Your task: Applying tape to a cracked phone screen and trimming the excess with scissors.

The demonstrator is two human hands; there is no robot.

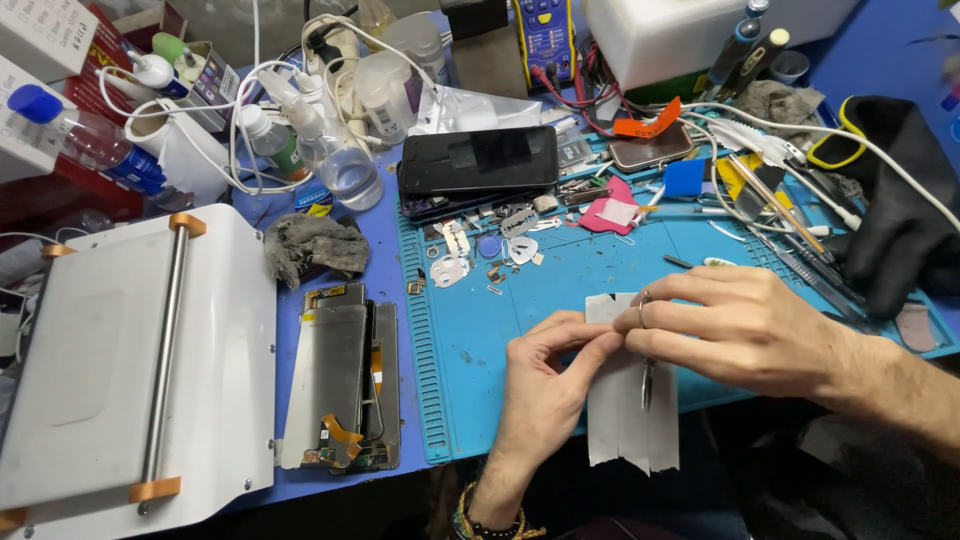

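Observation:
My left hand (545,385) pinches the upper edge of a strip of white tape-like sheet (632,425) that hangs over the front edge of the blue work mat (560,275). My right hand (745,325) meets it from the right, fingertips touching the same edge, and holds thin metal tweezers (647,383) pointing down over the strip. A ring sits on one right finger. Bracelets circle my left wrist.
Left of the mat lie phone screen panels with orange flex cables (340,385) and a white machine with a metal roller bar (140,350). A dark phone (478,160), small metal parts, a grey rag (312,245), bottles, cables and a black cloth (895,200) crowd the back.

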